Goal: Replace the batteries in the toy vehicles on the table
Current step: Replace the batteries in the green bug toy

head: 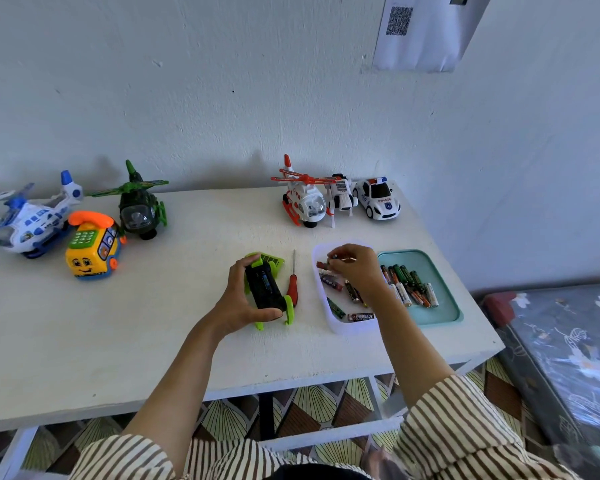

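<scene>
My left hand [238,299] grips a green toy vehicle [269,289] turned belly up in the middle of the white table [153,323]. Its black underside shows an open battery bay with a battery inside. A red-handled screwdriver [292,284] lies just right of the toy. My right hand [355,268] hovers over the white tray [352,329] and pinches a battery [326,264] at its fingertips. Several loose batteries lie in that tray, and more batteries [409,284] fill the teal tray [440,306] to its right.
Along the back edge stand a red-and-white helicopter [303,199], a white robot toy [342,195] and a police car [378,199]. At the left are a green helicopter [139,202], a yellow phone bus [92,247] and a blue-and-white helicopter [32,220]. A mattress [568,358] lies right of the table.
</scene>
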`<state>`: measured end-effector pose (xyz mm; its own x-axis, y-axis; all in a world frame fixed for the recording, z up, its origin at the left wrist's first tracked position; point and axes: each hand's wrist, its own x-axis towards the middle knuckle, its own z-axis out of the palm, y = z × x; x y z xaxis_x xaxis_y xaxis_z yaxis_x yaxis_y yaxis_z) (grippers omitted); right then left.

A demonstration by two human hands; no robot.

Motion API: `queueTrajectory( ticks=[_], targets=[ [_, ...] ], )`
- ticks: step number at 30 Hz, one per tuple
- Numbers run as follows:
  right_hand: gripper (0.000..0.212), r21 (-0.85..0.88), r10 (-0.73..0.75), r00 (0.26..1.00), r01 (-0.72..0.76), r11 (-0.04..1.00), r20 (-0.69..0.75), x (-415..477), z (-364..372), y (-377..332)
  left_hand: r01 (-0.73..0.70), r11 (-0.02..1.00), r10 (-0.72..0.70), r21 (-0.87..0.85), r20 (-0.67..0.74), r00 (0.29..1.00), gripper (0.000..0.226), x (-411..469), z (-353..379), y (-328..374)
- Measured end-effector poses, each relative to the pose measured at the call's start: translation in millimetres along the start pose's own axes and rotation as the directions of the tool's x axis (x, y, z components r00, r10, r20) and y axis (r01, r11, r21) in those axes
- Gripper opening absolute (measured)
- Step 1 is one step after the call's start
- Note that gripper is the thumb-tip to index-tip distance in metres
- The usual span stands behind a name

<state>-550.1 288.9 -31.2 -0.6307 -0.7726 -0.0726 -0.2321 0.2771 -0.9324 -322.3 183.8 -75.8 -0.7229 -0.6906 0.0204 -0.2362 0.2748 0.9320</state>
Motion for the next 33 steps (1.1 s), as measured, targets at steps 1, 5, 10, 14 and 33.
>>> queueTrajectory(
  ticks=[1,5,10,14,33],
  targets=[
    [0.011,0.107,-0.002,1.0,0.001,0.994,0.009,-2.0,-0.2,-3.8,-0.001,1.0,0.001,-0.003,0.001,1.0,0.111,0.2,-0.1,-0.6],
    [0.012,0.429,-0.027,0.991,-0.032,0.903,0.13,-14.2,6.8,-25.0,0.008,1.0,-0.008,-0.013,0.005,1.0,0.111,1.4,-0.6,-1.3],
    [0.012,0.368,-0.151,0.949,0.041,0.929,0.276,-25.2,29.8,-37.0,-0.003,1.0,0.003,-0.012,0.005,1.0,0.11,1.8,-0.6,-3.8],
    [0.009,0.123,-0.168,0.894,0.128,0.984,0.415,-31.7,53.8,-45.6,-0.004,1.0,0.005,-0.028,0.015,1.0,0.109,2.0,-1.4,-5.1],
    [0.089,0.134,0.21,0.889,-0.286,0.949,0.407,-26.7,90.2,-28.2,0.0,0.999,0.0,-0.042,-0.001,1.0,0.109,1.2,-0.6,-2.1]
  ],
)
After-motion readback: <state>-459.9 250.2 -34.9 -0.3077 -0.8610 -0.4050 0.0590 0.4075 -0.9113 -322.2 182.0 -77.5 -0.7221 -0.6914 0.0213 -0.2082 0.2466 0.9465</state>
